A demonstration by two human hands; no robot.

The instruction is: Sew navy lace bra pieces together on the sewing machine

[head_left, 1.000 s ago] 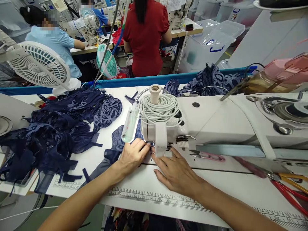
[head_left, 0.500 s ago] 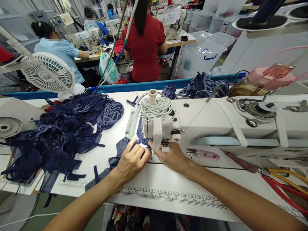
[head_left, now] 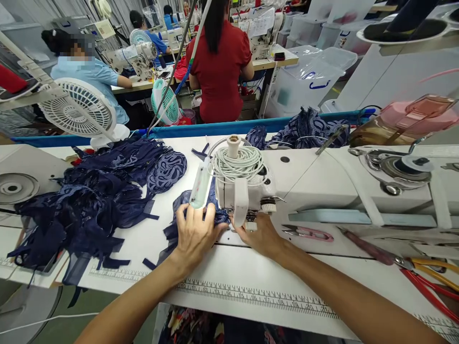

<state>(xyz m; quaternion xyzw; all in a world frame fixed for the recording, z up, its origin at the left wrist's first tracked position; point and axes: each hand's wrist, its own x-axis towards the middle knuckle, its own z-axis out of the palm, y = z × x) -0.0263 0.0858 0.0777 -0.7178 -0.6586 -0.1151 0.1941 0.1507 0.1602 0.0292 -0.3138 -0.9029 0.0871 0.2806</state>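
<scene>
Fabric [head_left: 221, 215], navy, lace-patterned, seems light, limp; I'd hold its edges flat. Left hand [head_left: 197, 232], at its eight o'clock, presses, unclenched; right hand [head_left: 261, 237], grip hidden, I can't tell

From where I stood, no text could be read for sure: the ruler scale [head_left: 251, 294] along the near edge of the white table [head_left: 222, 263] bore tiny blurred numbers, and the far paper [head_left: 261, 25] showed illegible marks.
</scene>
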